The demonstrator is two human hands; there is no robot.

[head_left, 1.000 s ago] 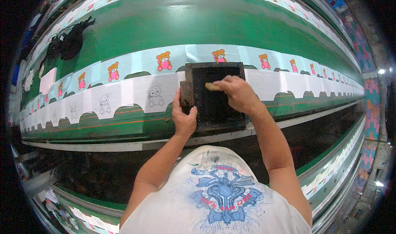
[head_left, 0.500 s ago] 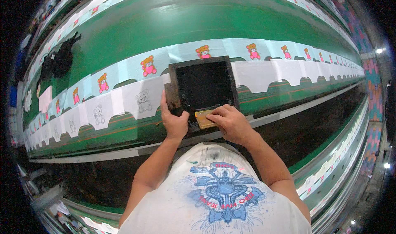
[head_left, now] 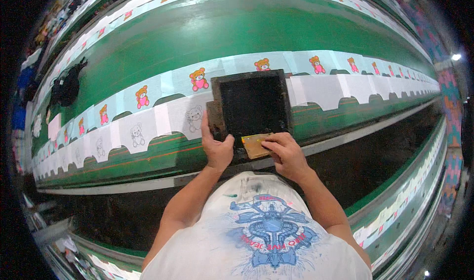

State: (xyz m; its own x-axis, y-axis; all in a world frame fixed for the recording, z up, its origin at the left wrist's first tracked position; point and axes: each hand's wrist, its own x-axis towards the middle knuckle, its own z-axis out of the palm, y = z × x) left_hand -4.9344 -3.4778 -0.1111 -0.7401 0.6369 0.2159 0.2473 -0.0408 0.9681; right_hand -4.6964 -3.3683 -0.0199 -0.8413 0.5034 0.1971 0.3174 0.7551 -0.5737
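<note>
A dark screen-printing frame (head_left: 287, 100) with a black mesh is over the row of white cut fabric pieces (head_left: 323, 88) at the green table's near edge. My left hand (head_left: 217, 149) grips its near left corner, fingers along the left side and thumb on the near edge. My right hand (head_left: 289, 154) pinches a tan squeegee (head_left: 256, 147) at the frame's near end. Just left of the frame, a white piece bears a bear outline (head_left: 194, 117). Whatever lies under the frame is hidden, and I cannot tell whether it rests flat on the fabric.
Behind the white pieces runs a row of pale blue pieces with coloured bears (head_left: 199, 79). The green table (head_left: 237, 31) stretches beyond. A black bundle (head_left: 66, 86) lies far left, near a pink piece (head_left: 54, 127). Another long table (head_left: 395, 230) stands at the lower right.
The bear prints have shifted right in view, more than the frame, which now sits closer to the nearest outline bear. Both hands keep their holds on the frame and squeegee.
</note>
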